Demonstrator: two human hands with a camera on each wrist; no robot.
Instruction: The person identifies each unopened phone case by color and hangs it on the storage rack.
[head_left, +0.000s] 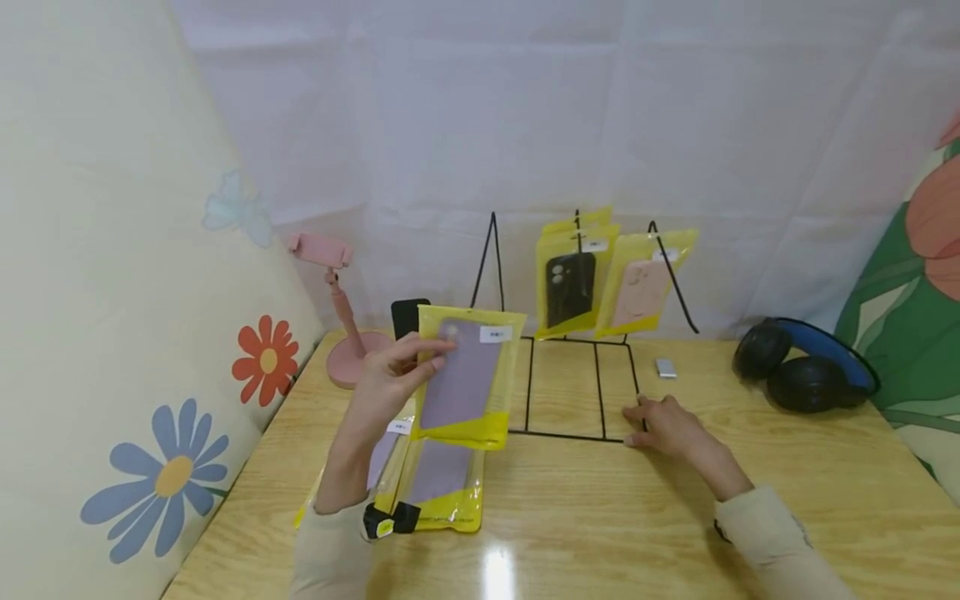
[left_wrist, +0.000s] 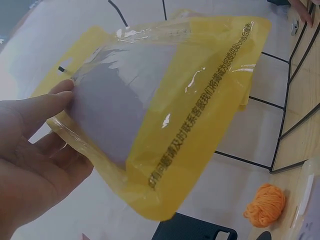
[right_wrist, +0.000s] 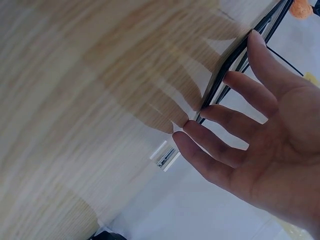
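Observation:
My left hand (head_left: 386,379) pinches the left edge of a yellow-edged clear packet (head_left: 467,375) with a purple phone case inside. The packet is held up in front of a black wire display rack (head_left: 528,383). In the left wrist view, the thumb lies on the near face of the packet (left_wrist: 120,100), with the other fingers behind it. At the rack's front right corner, my right hand (head_left: 671,429) touches the base wire with its fingertips; in the right wrist view its fingers (right_wrist: 225,122) are only slightly bent. Packets with a black case (head_left: 570,287) and a pink case (head_left: 641,292) hang from the rack's hooks.
More purple-case packets (head_left: 442,483) lie on the wooden table by the left forearm. A pink phone stand (head_left: 345,312) stands at the back left. Black headphones (head_left: 806,375) and a small silver-grey object (head_left: 665,367) are at the right. An orange yarn ball (left_wrist: 266,205) shows in the left wrist view.

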